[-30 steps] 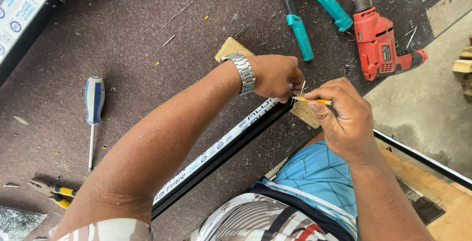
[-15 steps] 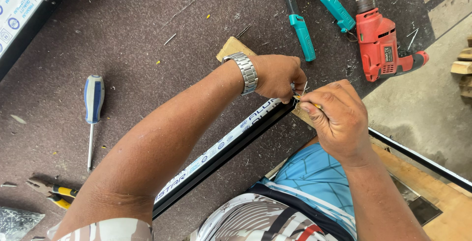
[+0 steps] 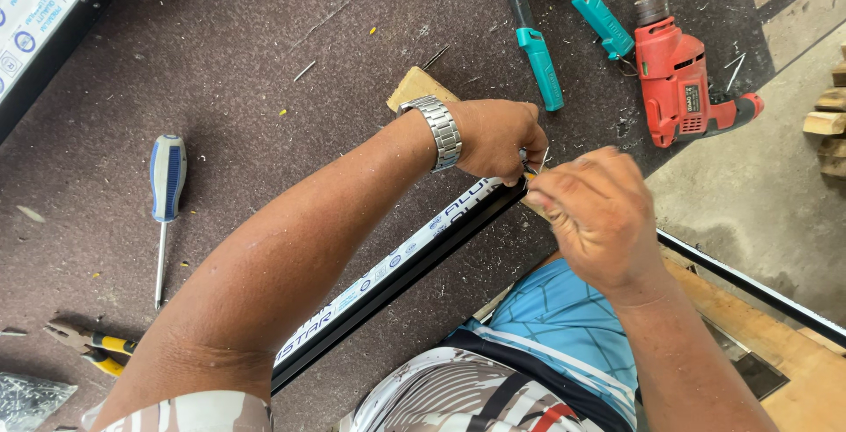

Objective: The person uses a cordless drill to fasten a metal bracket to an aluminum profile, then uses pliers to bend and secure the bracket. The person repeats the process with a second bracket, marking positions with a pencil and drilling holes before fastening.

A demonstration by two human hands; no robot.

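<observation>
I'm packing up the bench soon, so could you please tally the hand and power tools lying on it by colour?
Red: 1, the power drill
Teal-handled: 1, the long-handled cutter, both handles counted as one tool
Blue and white: 1, the screwdriver
Yellow-handled: 1, the pliers
Total: 4

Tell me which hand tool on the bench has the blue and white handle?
The screwdriver, lying alone at the left. The pliers below it have yellow grips, and the long-handled tool up top has teal ones.

Dusty brown worktop, concrete floor
</observation>
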